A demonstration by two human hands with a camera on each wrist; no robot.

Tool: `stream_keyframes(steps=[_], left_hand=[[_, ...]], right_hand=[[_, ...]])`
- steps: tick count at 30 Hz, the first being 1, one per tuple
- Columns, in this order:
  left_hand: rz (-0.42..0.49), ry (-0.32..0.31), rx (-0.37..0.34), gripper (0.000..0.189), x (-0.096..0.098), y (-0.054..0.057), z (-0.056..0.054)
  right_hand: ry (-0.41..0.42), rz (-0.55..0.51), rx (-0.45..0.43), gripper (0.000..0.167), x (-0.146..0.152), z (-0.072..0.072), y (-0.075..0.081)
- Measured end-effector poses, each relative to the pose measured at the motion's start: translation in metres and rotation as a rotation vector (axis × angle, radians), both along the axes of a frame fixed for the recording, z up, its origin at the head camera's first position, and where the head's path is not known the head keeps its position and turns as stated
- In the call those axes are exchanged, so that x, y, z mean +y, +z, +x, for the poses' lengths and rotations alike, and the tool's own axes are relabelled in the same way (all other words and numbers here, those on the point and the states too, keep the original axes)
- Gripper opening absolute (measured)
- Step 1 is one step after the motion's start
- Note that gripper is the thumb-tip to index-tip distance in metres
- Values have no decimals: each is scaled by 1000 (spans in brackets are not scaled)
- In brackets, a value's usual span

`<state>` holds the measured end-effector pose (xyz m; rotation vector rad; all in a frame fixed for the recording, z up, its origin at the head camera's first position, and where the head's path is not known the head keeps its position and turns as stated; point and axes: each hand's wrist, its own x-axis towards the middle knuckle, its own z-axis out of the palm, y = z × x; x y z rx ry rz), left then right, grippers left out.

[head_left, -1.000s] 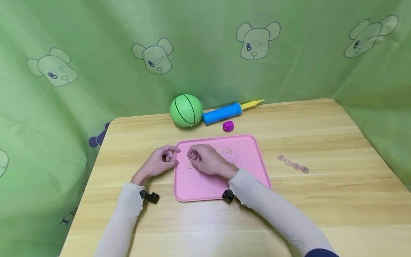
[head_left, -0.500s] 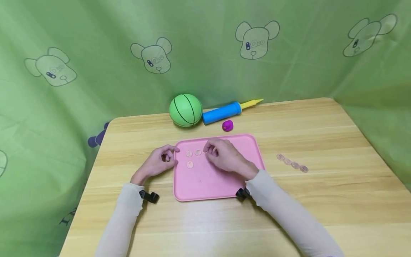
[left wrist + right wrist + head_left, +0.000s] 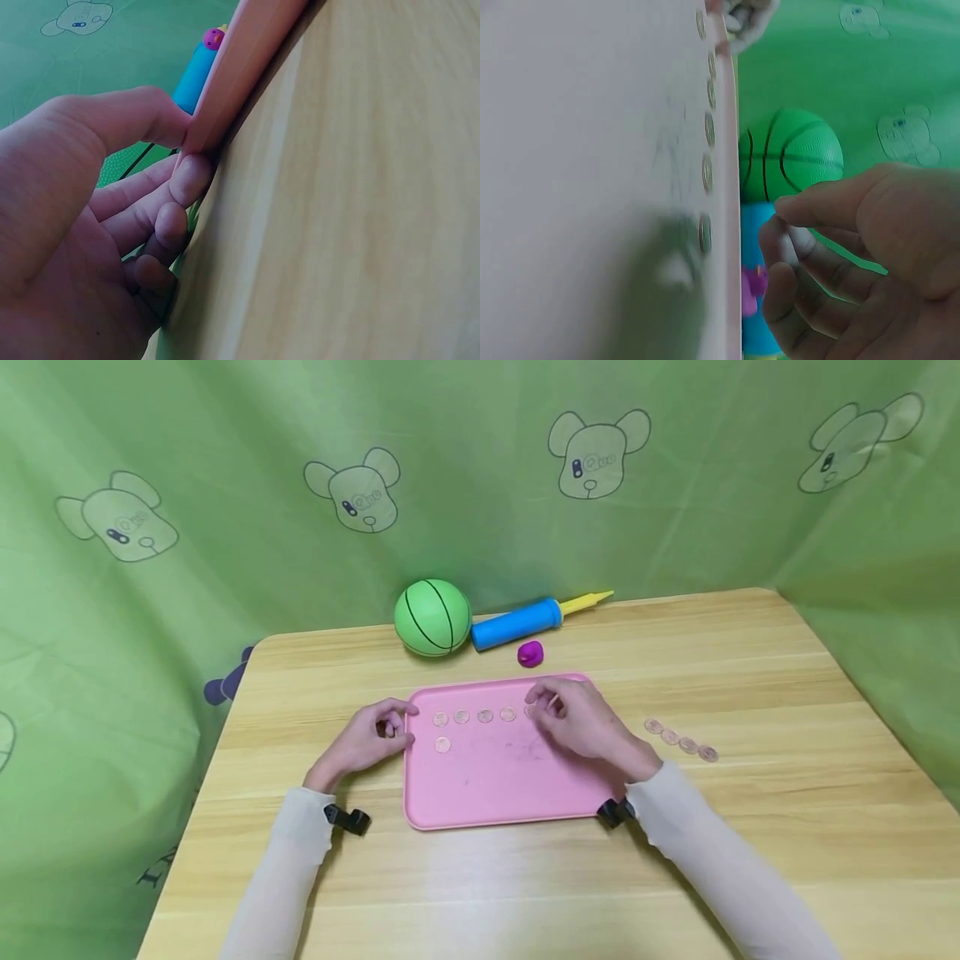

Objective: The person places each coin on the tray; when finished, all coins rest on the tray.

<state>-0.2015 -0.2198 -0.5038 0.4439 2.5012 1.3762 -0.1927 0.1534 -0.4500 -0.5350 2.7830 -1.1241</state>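
Inside a pink tray [image 3: 517, 793], several coins [image 3: 485, 715] form a row along the far side, and a lone coin [image 3: 442, 745] lies below the row's left end. My left hand [image 3: 367, 735] holds the tray's left rim with thumb and forefinger; in the left wrist view the thumb [image 3: 161, 116] touches the rim. My right hand [image 3: 581, 718] hovers over the tray's far right part, its fingertips partly covering the row's last coin. In the right wrist view that hand [image 3: 840, 262] has loosely bent fingers, and nothing shows between them.
On the table right of the tray, several more coins [image 3: 681, 741] lie in a slanting line. Behind the tray are a green ball [image 3: 432, 617], a blue hand pump [image 3: 517, 625] with a yellow nozzle, and a small purple toy duck [image 3: 530, 653]. A green curtain [image 3: 480, 485] surrounds the table.
My right hand has moved right along the row, from its left end to its right end, uncovering the coins on the left. The left hand stays at the tray's rim.
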Motion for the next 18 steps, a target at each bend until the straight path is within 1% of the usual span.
stream_keyframes(steps=[5, 11, 14, 18], left_hand=[[3, 11, 0, 49, -1, 0, 2], [-4, 8, -3, 49, -1, -1, 1], [2, 9, -7, 49, 0, -1, 0], [11, 9, -10, 48, 0, -1, -1]], right_hand=[[-50, 11, -10, 19, 23, 2, 4], [-79, -25, -25, 25, 49, 8, 9], [-83, -40, -5, 26, 59, 12, 12], [-86, -28, 48, 24, 71, 15, 14]])
